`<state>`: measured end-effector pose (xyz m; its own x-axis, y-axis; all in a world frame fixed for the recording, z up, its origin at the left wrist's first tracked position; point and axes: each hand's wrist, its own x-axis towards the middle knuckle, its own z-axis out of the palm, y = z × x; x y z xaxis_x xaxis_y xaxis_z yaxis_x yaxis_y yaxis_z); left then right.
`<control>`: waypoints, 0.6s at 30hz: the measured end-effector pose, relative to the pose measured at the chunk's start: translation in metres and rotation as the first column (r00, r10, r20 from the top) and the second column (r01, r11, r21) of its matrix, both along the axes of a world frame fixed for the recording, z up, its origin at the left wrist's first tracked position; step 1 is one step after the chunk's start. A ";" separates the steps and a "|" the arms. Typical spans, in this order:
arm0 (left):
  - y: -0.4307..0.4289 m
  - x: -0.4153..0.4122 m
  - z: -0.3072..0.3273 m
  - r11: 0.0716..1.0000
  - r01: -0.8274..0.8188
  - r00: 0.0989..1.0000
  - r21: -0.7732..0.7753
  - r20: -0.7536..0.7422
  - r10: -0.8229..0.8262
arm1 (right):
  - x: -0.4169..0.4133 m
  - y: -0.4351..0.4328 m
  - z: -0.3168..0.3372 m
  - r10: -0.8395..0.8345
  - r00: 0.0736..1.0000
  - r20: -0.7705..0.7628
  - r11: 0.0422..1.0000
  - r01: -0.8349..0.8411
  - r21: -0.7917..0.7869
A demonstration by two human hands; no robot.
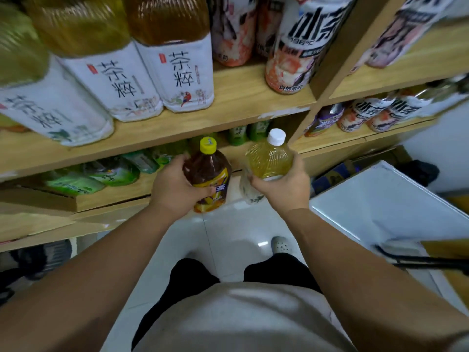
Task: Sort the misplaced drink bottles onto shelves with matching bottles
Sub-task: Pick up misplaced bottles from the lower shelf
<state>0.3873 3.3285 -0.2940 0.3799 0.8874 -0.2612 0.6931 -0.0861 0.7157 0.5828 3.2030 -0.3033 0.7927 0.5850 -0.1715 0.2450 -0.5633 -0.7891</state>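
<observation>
l hand [175, 189] grips the dark-brown plastic tea bottle w/ yellow cap [208, 171]. r hand [286, 184] grips the pale-yellow clear plastic bottle w/ white cap [269, 158]. both are held caps up, side by side, in front of the lower shelves. likely match for the pale one: white-label tea bottles [182, 72], up-left.

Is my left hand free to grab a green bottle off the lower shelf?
Probably not: the left hand grips the brown bottle, though the green bottles sit unblocked close by.

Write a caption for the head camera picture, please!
Left hand holds a dark tea bottle, right hand a yellow bottle, before wooden drink shelves.
</observation>
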 end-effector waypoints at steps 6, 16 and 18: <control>-0.015 0.026 0.041 0.984 0.178 0.983 0.013 -0.044 -0.177 | 0.007 -0.041 0.045 -0.147 0.989 0.006 0.989 0.147 0.007; -0.095 0.134 0.080 0.984 0.172 0.985 0.039 0.022 -0.173 | 0.108 -0.132 0.079 -0.260 0.965 0.029 0.965 0.258 0.042; -0.120 0.165 0.086 0.989 0.145 0.988 0.038 0.043 -0.147 | 0.138 -0.154 0.086 -0.256 0.966 0.019 0.965 0.255 0.055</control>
